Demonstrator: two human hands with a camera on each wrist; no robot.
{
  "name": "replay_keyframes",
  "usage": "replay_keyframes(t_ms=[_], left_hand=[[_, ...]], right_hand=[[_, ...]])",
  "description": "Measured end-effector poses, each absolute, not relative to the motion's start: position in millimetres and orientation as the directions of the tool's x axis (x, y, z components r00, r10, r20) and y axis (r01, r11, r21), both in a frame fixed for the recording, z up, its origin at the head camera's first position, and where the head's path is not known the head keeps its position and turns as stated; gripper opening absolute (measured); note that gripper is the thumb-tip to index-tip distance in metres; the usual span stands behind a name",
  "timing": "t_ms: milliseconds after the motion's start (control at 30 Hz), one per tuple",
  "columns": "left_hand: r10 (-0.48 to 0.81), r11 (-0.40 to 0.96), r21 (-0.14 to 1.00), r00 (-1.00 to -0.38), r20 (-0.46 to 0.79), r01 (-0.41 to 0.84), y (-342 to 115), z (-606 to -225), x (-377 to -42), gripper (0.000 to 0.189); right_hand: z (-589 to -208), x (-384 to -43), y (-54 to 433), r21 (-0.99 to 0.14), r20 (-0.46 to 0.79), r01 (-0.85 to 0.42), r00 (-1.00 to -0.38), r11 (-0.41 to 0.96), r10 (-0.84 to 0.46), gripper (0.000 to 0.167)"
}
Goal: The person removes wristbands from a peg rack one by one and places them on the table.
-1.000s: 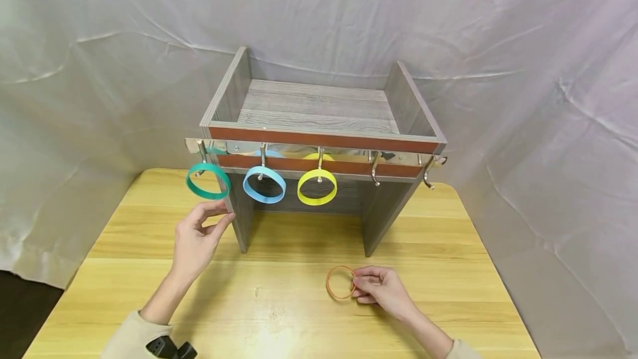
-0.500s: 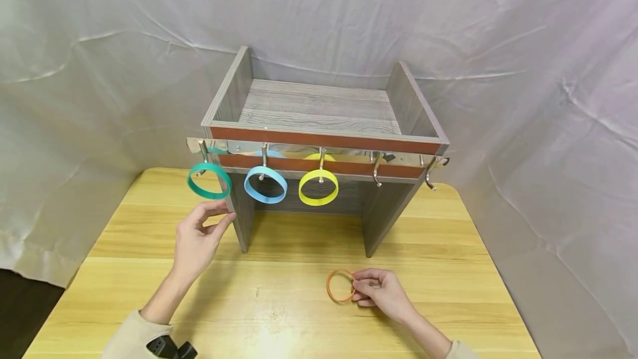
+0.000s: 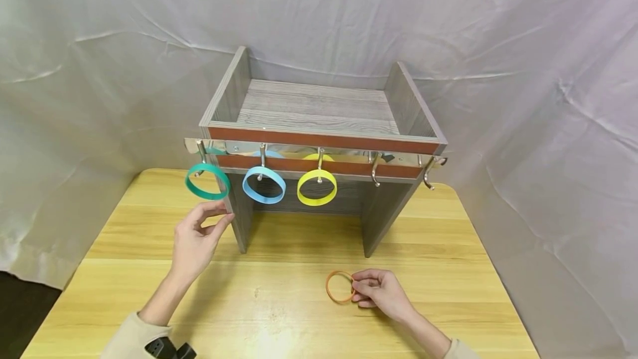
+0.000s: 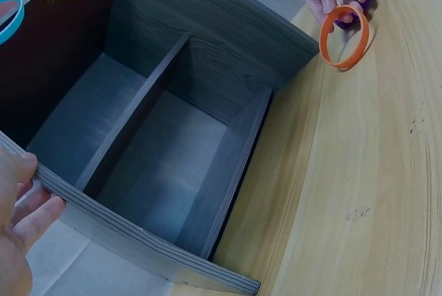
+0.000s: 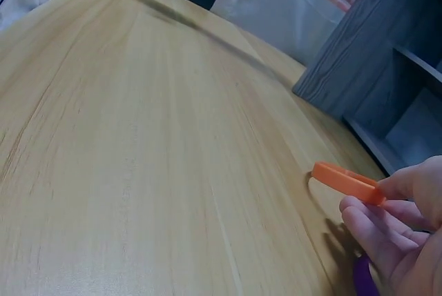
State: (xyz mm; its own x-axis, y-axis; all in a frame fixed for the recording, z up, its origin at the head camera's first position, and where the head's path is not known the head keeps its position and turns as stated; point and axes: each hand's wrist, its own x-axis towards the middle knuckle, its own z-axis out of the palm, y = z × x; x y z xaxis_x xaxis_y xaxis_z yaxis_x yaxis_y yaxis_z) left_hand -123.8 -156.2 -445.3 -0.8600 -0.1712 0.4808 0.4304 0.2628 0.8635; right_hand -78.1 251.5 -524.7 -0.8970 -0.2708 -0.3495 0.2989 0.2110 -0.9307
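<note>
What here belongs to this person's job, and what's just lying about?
Seemingly part of it:
orange ring in the right hand
hanging green ring, blue ring, yellow ring
bare hooks
shelf unit the left hand holds
perhaps the purple item

Probably just there:
wooden table
grey curtain
black wrist device

No text, label, brand, number or sign is showing legibly in the head view, and none is showing legibly in the left wrist view or the right wrist view.
</note>
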Motion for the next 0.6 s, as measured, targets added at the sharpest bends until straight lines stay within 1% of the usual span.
replay_keyframes(t_ms=[300, 600], left_hand=[[-0.175, 0.265, 0.864, -0.86, 0.48, 0.428, -156.5, -444.8, -122.5, 0.027], [-0.17, 0.286, 0.854, -0.854, 0.491, 0.434, -157.2, -445.3, -123.8, 0.028]], right_hand=[[-526.0, -78.8, 254.2, -0.926, -0.357, 0.296, -0.888, 0.234, -0.289, 0.04], [-520.8, -77.8, 256.9, -0.913, -0.365, 0.289, -0.893, 0.286, -0.263, 0.038]])
